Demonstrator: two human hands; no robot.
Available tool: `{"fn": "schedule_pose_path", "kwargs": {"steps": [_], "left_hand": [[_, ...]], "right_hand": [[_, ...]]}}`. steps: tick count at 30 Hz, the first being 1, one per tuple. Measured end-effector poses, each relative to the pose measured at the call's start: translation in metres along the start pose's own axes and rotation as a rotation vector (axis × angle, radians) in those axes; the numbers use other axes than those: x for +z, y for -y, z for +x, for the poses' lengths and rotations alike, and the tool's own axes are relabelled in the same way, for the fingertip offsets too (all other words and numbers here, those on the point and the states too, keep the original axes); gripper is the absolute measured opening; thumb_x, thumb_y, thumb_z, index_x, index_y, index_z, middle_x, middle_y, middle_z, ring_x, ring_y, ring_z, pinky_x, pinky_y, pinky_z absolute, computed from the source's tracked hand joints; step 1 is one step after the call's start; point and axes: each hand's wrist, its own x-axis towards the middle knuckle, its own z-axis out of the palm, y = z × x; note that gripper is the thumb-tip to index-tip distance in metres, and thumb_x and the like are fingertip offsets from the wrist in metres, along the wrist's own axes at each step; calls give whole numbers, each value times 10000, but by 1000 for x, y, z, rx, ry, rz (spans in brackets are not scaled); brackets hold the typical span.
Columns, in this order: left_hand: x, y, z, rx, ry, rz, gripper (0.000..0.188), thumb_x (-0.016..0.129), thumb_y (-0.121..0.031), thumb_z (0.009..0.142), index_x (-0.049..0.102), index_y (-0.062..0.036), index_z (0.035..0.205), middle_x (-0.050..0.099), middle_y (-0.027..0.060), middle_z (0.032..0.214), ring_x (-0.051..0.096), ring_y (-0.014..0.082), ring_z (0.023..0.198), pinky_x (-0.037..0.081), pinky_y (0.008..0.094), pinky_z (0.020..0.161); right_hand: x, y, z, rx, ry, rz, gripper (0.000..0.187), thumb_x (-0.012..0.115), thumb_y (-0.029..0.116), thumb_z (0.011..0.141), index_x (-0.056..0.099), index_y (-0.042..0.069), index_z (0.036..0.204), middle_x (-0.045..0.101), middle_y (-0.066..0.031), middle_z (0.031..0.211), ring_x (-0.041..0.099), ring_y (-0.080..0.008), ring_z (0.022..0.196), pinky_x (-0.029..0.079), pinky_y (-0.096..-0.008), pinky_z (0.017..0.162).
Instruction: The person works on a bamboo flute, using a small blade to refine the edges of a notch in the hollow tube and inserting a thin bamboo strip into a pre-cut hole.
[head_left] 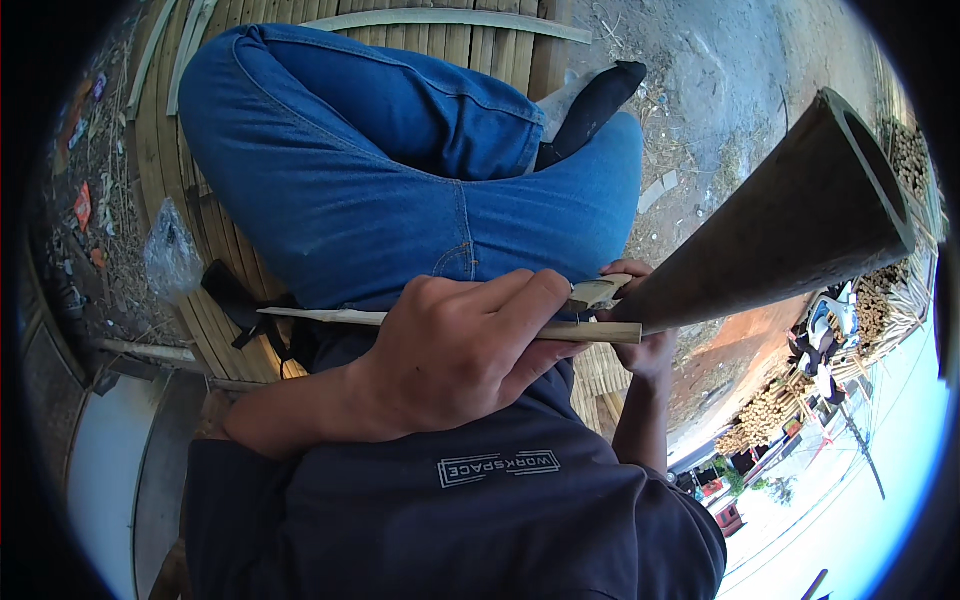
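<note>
On a slatted platform (500, 52), a pale strip (612, 332) is getting close handwork

Above the lap of a person sitting with legs folded in blue jeans (350, 210), the long strip is spanning the front of a dark shirt (450, 530), its slender tip pointing left and its blunt end sitting by the lower end of a dark hollow tube (770, 215). The left hand (455, 345) is gripping the strip, fingers and thumb closing around it. The right hand (652, 352) is showing only in part: its fingers are appearing on either side of the tube's lower end, next to a short pale piece (598, 291), and what they are closing on cannot be told. The tube is slanting toward the upper right, its open mouth facing outward. The step in hand, by the look of it, is holding the strip in place for close work at its blunt end; whether strip and tube are touching is not clear. The next move is probably calling for a firm left-hand hold and fine control from the right.
</note>
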Motion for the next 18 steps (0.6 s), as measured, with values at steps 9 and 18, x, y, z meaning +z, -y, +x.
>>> {"fn": "schedule_pose_path", "kwargs": {"steps": [9,18], "left_hand": [[1,3,1,30,-25,-21,248,748,-138,871,598,18,993,626,63,680,652,187,541,484,292,489],[4,7,0,-37,-96,-84,221,733,-141,888,595,5,980,636,66,683,658,197,545,490,294,502]], "right_hand": [[6,-1,-6,-29,-72,28,268,761,-41,696,638,-36,935,678,-202,1056,663,-264,906,535,-331,746],[16,4,-13,-1,-104,4,243,776,-32,718,629,-32,910,660,-192,1049,640,-254,856,520,-341,722]]}}
